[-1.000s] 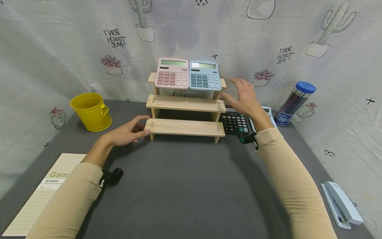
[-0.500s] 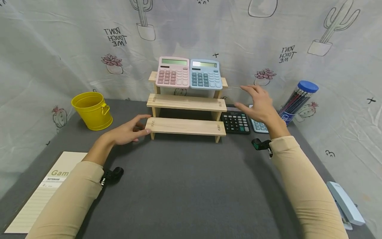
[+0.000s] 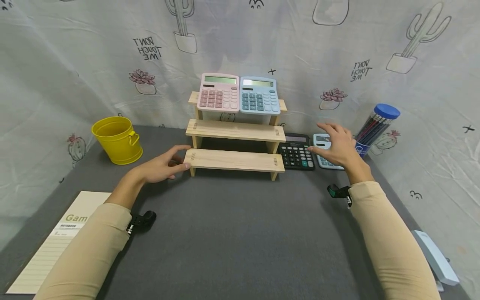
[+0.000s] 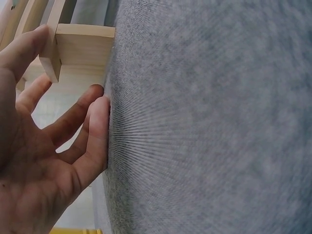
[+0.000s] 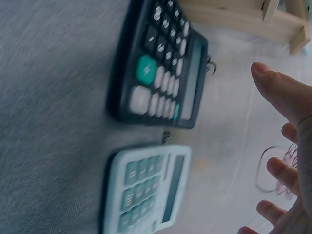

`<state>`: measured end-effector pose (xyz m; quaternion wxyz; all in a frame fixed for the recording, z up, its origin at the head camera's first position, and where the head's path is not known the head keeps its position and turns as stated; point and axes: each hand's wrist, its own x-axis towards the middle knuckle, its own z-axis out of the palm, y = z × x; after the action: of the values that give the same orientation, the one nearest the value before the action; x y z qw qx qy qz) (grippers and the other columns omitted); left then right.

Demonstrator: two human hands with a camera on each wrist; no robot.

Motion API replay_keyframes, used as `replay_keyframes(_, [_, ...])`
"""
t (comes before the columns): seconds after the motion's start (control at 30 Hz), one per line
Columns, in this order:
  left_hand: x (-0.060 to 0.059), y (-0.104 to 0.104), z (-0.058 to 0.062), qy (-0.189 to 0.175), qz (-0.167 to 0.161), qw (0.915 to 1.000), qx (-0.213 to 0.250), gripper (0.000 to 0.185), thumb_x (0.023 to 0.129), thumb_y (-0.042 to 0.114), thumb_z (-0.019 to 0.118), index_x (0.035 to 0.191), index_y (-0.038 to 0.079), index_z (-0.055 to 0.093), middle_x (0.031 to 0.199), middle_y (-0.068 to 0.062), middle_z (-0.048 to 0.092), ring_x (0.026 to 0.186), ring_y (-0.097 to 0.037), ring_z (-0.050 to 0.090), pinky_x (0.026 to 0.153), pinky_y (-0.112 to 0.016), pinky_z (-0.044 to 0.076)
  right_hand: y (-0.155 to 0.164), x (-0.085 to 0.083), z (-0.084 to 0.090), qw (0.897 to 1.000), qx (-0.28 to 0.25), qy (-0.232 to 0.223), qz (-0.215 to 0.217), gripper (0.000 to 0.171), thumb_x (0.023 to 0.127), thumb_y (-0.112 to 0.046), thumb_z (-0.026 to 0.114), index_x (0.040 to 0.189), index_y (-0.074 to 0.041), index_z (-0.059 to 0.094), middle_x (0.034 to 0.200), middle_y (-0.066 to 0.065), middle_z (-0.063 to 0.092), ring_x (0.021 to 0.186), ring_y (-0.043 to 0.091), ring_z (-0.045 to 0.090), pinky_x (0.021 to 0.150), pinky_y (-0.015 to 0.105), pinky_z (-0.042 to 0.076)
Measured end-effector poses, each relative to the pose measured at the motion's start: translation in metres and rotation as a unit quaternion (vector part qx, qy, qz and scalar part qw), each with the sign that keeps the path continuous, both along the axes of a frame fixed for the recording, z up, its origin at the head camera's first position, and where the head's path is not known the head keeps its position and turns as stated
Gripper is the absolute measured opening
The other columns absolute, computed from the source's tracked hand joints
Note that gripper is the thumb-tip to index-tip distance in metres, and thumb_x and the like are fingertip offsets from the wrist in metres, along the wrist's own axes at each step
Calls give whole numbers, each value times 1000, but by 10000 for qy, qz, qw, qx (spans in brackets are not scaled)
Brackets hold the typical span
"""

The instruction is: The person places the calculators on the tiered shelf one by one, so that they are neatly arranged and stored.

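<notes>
My left hand [image 3: 163,164] holds the left end of the lowest step of a three-tier wooden shelf [image 3: 234,160], thumb at the front corner and index finger at the back one. In the left wrist view, its other fingers [image 4: 100,117] curl down by the grey cloth. A pink calculator [image 3: 218,93] and a blue calculator [image 3: 259,96] lean side by side on the top tier. My right hand [image 3: 339,146], fingers spread and holding nothing, hovers over a light-blue calculator [image 5: 146,187] on the table. Left of that lies a black calculator [image 5: 161,63], close to the shelf.
A yellow bucket [image 3: 117,141] stands at the back left, and a notebook [image 3: 48,250] lies partly under the left forearm. A blue-lidded tub of pencils [image 3: 376,127] stands at the back right. At the right edge is a light-blue stapler [image 3: 436,258]. A printed curtain hangs behind.
My right hand has moved right and down, from beside the top tier to over the light-blue calculator, uncovering the black one. The left hand stays at the shelf's end.
</notes>
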<state>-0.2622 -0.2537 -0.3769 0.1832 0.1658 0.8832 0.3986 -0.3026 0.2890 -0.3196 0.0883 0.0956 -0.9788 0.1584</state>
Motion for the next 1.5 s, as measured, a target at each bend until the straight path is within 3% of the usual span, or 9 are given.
replay_keyframes(0.27, [-4,11,-7,-27,-182,9997,145,77,104,50,57,164,28,13,152,-28,39,134,-46,49,90,-46,58,34,5,-17,9993,65,-273,-248,85,93,-45,73,160,-13,33,160,30,28,142,63,19,104,84,17])
replay_keyframes(0.63, [2,1,4,48,-22,10000,59,79,104,50,57,164,28,11,151,-29,39,132,-45,51,88,-46,59,44,-11,-31,9952,-204,-718,-627,93,95,-53,67,163,-9,22,162,33,18,141,66,18,102,87,17])
replay_keyframes(0.9, [2,0,3,-21,7,10000,13,79,104,51,57,164,30,11,152,-29,39,133,-45,50,88,-46,59,55,-14,-45,9884,-84,-1228,-886,105,91,-59,70,164,-8,15,163,34,11,142,64,14,102,86,20])
replay_keyframes(1.1, [2,-2,3,-14,45,10000,-20,80,103,52,57,164,30,11,152,-28,39,134,-45,49,88,-46,59,54,-20,-48,9865,-71,-1464,-736,115,90,-59,71,164,-3,4,162,38,5,142,68,9,108,83,16])
replay_keyframes(1.5, [4,0,1,84,54,9999,-69,78,104,52,56,164,29,11,152,-28,40,132,-44,51,89,-45,58,54,-21,-63,9853,-59,-1587,-634,111,91,-60,68,163,-1,8,162,39,8,145,63,12,113,78,15])
